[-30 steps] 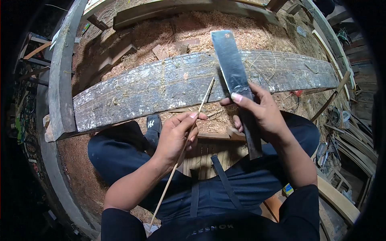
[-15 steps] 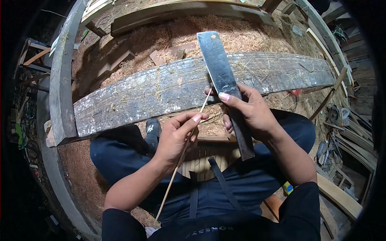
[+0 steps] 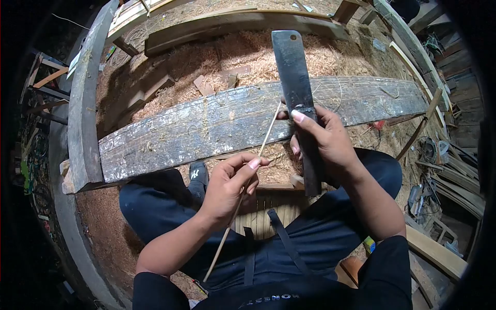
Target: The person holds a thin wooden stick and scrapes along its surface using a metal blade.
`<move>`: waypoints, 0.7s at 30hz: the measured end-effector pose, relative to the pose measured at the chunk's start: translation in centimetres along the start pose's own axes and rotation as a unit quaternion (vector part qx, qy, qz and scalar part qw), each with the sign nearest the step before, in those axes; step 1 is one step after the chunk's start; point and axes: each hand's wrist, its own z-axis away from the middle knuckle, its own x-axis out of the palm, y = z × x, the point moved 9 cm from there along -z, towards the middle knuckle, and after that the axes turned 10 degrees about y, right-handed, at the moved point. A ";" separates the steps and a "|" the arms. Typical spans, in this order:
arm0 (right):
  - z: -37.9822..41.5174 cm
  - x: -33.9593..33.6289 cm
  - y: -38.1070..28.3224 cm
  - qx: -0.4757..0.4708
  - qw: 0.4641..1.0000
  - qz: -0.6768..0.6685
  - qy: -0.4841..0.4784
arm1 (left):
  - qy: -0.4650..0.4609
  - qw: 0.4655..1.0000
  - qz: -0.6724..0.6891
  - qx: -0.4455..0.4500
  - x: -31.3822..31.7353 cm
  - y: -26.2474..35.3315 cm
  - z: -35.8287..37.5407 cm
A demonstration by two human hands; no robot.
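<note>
My right hand (image 3: pixel 326 135) grips a cleaver-like knife (image 3: pixel 293 64) by its dark handle, with the thumb near the base of the blade. The broad steel blade points up and away, a small hole in its far corner. Between thumb and fingers, my left hand (image 3: pixel 235 181) pinches a thin pale wooden strip (image 3: pixel 220 248). It slants from near my lap up past the hand, and its upper tip is beside the blade's base, at my right fingers.
A long weathered plank (image 3: pixel 206 124) lies across in front of my knees. At its left end stands a thick grey beam (image 3: pixel 82 103). Wood shavings (image 3: pixel 258 44) cover the ground beyond, with offcuts (image 3: pixel 204 85) among them. Curved wood strips (image 3: pixel 454 191) are piled at the right.
The knife has moved slightly right and its blade stands more upright. The strip's upper tip has shifted up and right with it; my left hand has moved slightly down.
</note>
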 end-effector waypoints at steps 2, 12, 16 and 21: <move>0.2 0.3 0.1 -0.006 0.999 -0.038 0.000 | 0.008 1.000 0.001 -0.012 -0.3 -0.6 -0.1; 2.8 1.1 1.0 -0.037 0.995 0.091 -0.022 | 0.039 0.998 0.011 -0.048 -1.1 -2.5 0.0; 3.9 1.5 1.5 -0.113 0.948 0.297 -0.017 | 0.041 0.998 0.018 -0.042 -1.2 -2.6 0.2; 5.9 3.7 1.8 -0.294 0.880 0.365 -0.073 | 0.055 0.996 0.030 -0.059 -1.4 -3.3 0.1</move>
